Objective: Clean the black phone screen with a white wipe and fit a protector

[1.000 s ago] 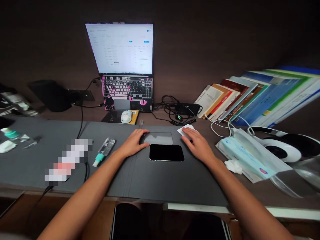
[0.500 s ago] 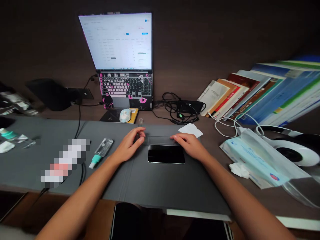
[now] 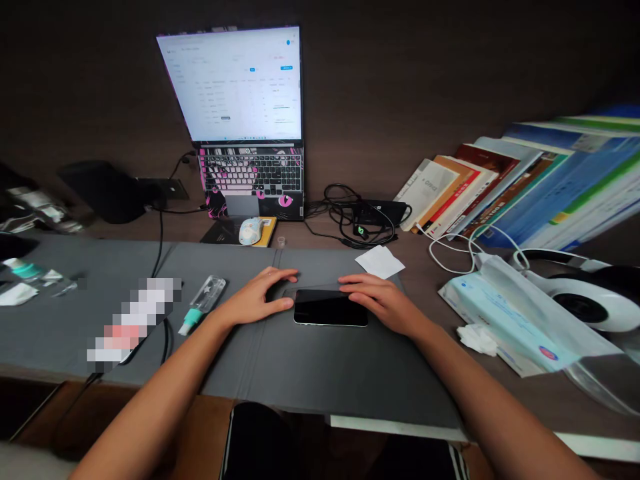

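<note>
A smartphone [image 3: 323,309] with a dark screen lies flat on the grey desk mat [image 3: 310,373]. A thin clear sheet [image 3: 289,293] shows faintly at its upper left edge; how much of it covers the screen I cannot tell. Left of the phone, my left hand [image 3: 257,298] is open, thumb and index finger spread, the thumb tip by the phone's left edge. My right hand [image 3: 384,301] is open too, its fingers stretched over the phone's upper right corner. Whether those fingertips press on the sheet cannot be made out.
A clear spray bottle [image 3: 209,293] lies left of my left forearm, beside a blurred-out item [image 3: 135,323]. White paper [image 3: 380,261] is beyond my right hand. A laptop [image 3: 250,173] and mouse [image 3: 251,231] are behind; a tissue pack [image 3: 500,313], headphones [image 3: 575,303] and books [image 3: 480,183] sit right.
The clear sheet has come down from beyond the phone toward it. My right hand has opened from a pinch at the sheet's corner, and my left fingers have spread beside the phone.
</note>
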{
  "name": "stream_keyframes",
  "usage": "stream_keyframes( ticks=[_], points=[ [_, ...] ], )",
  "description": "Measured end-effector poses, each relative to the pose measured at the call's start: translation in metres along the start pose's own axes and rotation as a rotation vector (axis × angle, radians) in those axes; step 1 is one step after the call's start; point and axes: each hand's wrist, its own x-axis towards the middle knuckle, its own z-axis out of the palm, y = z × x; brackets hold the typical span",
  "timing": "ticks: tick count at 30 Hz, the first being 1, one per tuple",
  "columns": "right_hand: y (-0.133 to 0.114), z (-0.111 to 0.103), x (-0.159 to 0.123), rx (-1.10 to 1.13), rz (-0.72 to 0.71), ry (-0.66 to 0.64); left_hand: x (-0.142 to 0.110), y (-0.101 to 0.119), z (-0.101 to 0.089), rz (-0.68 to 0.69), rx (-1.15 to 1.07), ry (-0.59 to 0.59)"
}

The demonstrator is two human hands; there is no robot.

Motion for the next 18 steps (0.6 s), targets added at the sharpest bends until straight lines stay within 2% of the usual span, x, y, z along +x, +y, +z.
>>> stream_keyframes(
  ticks=[12, 18],
  points=[
    [-0.013, -0.001, -0.004, -0.004, -0.004, -0.052, -0.001, 0.008, 0.002, -0.004, 0.012, -0.036],
    [-0.014, -0.009, -0.018, -0.044, 0.024, -0.068, 0.001, 0.019, 0.011, 0.075, 0.034, 0.052]
  ],
)
